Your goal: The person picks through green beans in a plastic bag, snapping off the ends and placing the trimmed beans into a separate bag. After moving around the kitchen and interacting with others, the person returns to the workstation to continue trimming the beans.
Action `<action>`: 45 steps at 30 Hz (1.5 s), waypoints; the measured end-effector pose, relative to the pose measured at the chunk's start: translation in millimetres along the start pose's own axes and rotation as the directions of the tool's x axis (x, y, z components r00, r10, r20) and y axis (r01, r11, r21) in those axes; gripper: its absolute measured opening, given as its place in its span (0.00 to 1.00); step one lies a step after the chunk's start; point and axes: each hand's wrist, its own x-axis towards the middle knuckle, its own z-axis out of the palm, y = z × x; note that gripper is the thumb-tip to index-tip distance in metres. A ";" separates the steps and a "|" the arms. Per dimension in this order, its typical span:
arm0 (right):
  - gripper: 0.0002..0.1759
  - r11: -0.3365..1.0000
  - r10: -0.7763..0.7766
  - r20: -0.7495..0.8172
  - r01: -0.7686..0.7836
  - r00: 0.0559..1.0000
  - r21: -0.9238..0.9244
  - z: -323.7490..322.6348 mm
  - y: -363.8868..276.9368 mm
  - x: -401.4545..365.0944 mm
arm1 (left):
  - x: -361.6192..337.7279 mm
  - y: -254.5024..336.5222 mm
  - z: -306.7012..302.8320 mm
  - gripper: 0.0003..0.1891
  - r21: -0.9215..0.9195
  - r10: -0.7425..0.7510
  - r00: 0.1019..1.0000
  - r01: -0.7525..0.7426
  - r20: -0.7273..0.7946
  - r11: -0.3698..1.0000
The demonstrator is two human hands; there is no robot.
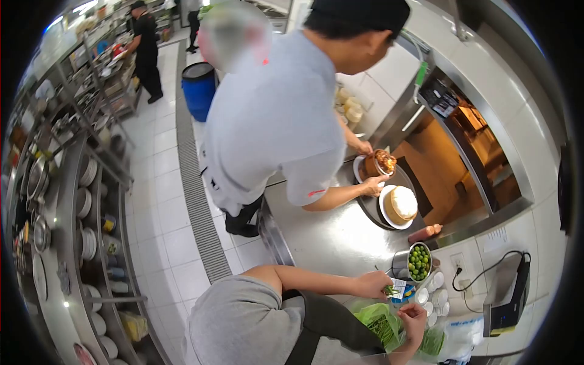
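My left hand (372, 284) is closed around a small green sprig (389, 291), beside a white and blue packet (399, 291). To its right, my right hand (413, 317) has its fingers curled together; anything between them is too small to make out. Below and between the hands lies a translucent green bag (367, 315) full of thin green stems (382, 325). More greens in plastic (432, 340) are right of my right wrist. A metal pot of green limes (420, 263) stands just beyond my hands, with several white cups (439, 296) next to it.
A co-worker in a light shirt (274, 115) holds a plate with a brown bowl (372, 165) over a round tray (371, 210). A second topped bowl (401, 204), a sauce bottle (424, 233) and a black device (508, 298) are near. Shelves (91, 243) stand left.
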 end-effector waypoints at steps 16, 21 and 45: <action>0.13 0.942 0.069 0.131 -0.107 0.989 0.318 47.3 33.5 -61.1 | -4.6 23.3 66.8 0.18 -0.064 -0.010 0.999 0.008 -0.038 0.998; 0.07 0.926 0.046 -0.140 0.010 0.989 0.377 27.4 95.6 -74.5 | 5.1 41.1 115.9 0.21 -0.149 -0.138 0.983 0.119 -0.122 0.982; 0.12 0.879 0.189 0.224 -0.062 0.956 -0.473 -80.0 187.6 -86.7 | -58.9 66.3 198.6 0.10 -0.801 -0.510 0.860 0.319 0.020 0.507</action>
